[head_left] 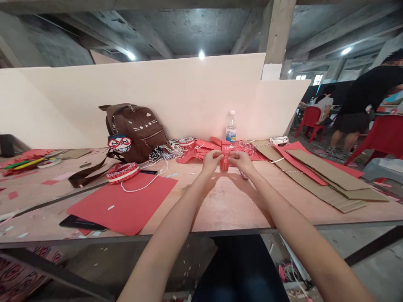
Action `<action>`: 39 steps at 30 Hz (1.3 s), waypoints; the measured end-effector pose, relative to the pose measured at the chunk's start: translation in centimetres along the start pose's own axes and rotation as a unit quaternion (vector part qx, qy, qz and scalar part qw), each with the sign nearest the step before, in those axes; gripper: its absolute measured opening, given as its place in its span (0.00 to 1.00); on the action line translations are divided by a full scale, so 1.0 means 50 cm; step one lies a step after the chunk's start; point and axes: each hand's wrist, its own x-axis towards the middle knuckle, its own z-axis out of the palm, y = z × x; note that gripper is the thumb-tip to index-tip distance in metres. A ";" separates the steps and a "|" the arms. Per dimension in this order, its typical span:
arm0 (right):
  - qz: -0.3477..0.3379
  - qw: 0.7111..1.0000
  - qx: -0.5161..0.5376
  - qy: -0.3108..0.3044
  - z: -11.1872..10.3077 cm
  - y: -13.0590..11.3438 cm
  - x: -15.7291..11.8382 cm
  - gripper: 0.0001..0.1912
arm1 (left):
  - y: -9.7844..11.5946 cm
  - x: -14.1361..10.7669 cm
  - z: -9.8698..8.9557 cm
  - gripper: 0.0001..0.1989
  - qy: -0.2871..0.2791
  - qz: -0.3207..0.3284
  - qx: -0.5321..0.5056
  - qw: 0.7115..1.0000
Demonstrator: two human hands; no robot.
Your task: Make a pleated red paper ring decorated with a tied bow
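Upright above the table (226,209), a narrow red paper piece (225,154) is seen nearly edge-on, so its full shape is hidden. My left hand (210,162) pinches its left side with thumb and fingers. From the right, my right hand (242,162) grips the same piece, its fingers closed. Behind it lie crumpled red paper pieces (198,152) and red-and-white string. Past them a clear plastic bottle (231,126) stands by the partition.
A brown backpack (135,130) leans on the white partition (189,92). Before it sit a round red-and-white piece (122,173), a white cord (141,188) and a red sheet (126,205) over a phone (82,223). Cardboard strips (333,172) lie right. People sit and stand beyond.
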 end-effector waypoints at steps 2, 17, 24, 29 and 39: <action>-0.006 0.999 -0.018 0.029 -0.002 0.004 0.003 0.11 | -0.002 0.001 0.002 0.04 -0.003 0.004 0.003 1.000; -0.089 0.992 -0.089 0.032 0.008 -0.014 -0.001 0.13 | 0.004 0.005 0.000 0.04 0.004 0.067 0.033 0.997; -0.058 0.989 -0.105 0.086 -0.002 -0.017 0.001 0.11 | 0.004 0.000 0.015 0.07 -0.031 0.062 0.004 0.998; -0.055 0.989 -0.114 0.072 -0.008 -0.024 -0.002 0.11 | 0.002 -0.001 0.014 0.07 -0.027 0.046 -0.008 0.999; -0.045 0.986 -0.152 0.055 0.000 -0.028 -0.008 0.07 | 0.003 0.006 0.005 0.10 0.003 0.034 -0.022 0.999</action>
